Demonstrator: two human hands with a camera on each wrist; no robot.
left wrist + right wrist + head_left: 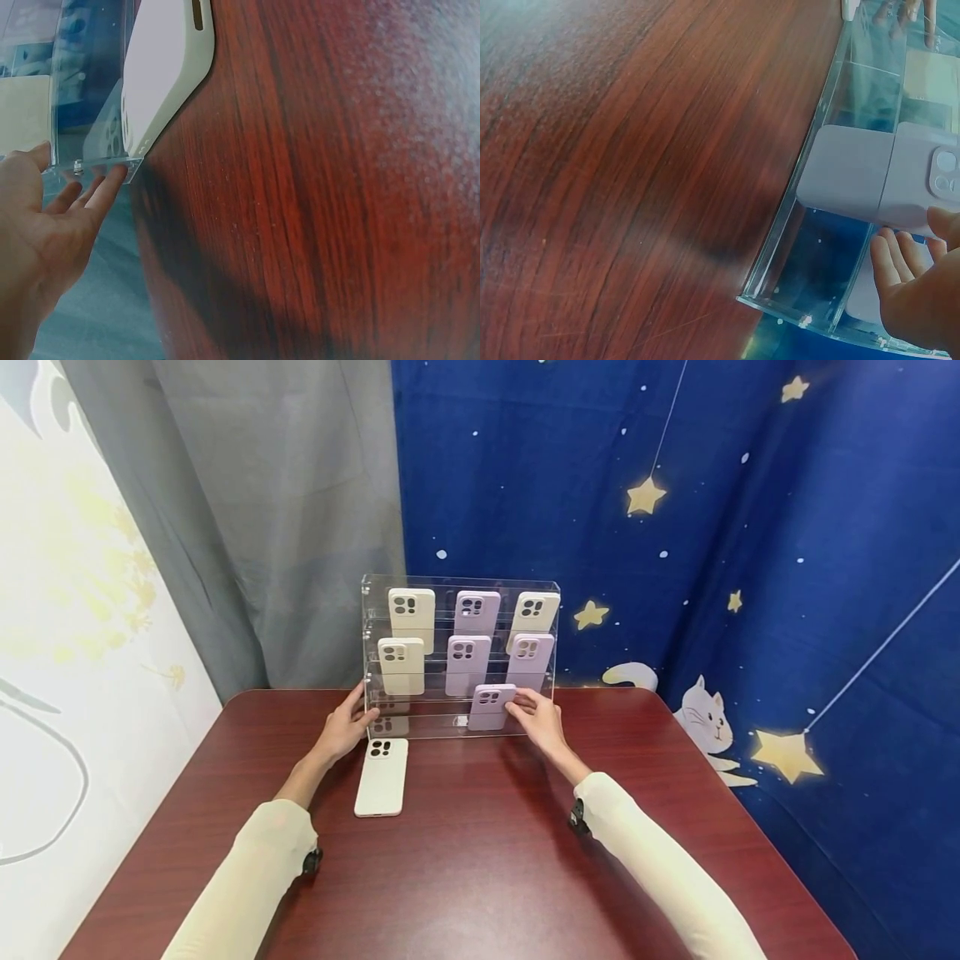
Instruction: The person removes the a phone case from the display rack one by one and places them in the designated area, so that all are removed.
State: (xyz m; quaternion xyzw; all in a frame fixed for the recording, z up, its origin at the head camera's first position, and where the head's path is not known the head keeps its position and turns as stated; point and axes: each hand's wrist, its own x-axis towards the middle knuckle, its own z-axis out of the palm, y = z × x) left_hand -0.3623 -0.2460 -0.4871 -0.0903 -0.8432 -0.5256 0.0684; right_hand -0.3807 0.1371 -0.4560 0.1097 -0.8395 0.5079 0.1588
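A clear acrylic display rack (435, 727) stands on the table, with phone cases in its tiers. My left hand (344, 727) grips the rack's left side panel, thumb on one face and fingers (105, 196) on the other. In the lowest tier leans a lavender phone case (486, 717), its camera cutouts at the top. My right hand (542, 723) holds this case by its right edge, thumb over the face near the cutouts. The right wrist view shows the lavender case (847, 169) with its lower end behind the rack's front lip. A cream phone case (381, 785) lies flat before the rack's left end.
Upper tiers hold cream cases, such as one at top left (411, 614), and lavender cases, such as one in the middle (468, 668). The dark red wooden table (480, 877) reaches back to grey (300, 527) and blue star-patterned curtains (525, 485).
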